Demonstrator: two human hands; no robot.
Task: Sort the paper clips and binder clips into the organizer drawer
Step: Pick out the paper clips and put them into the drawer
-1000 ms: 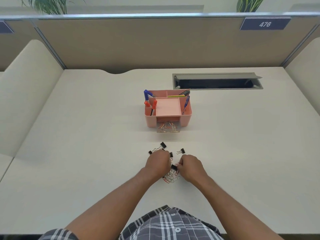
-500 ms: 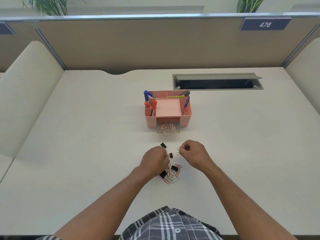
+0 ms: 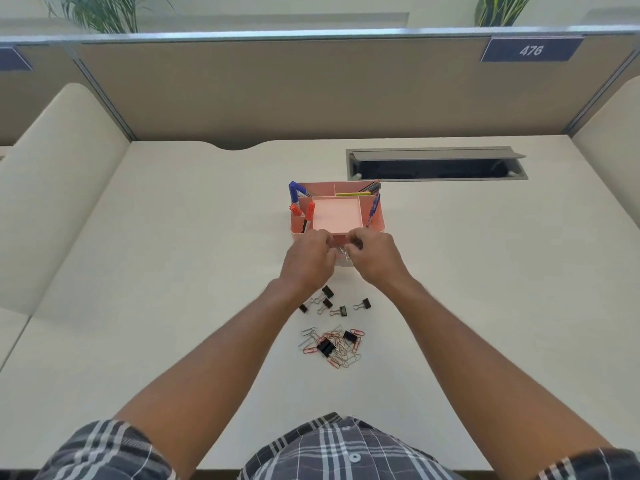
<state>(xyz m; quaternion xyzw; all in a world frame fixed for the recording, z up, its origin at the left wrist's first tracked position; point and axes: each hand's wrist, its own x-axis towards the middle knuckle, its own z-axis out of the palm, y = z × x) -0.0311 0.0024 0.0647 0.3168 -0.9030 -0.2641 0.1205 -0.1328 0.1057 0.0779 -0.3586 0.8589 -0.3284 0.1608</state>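
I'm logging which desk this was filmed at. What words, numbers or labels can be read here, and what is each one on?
"476": white digits on the dark blue plate fixed to the top of the partition wall, at the right.
A second dark blue plate at the left edge is cut off; no text can be read on it.
The pens and markers in the pink organizer show no print large enough to read.

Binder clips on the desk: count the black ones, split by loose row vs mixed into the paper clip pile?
Loose binder clips in the row: 5
Pile binder clips, lying in the paper clip pile: 2
Total: 7, all black
The paper clips are too tangled to count.
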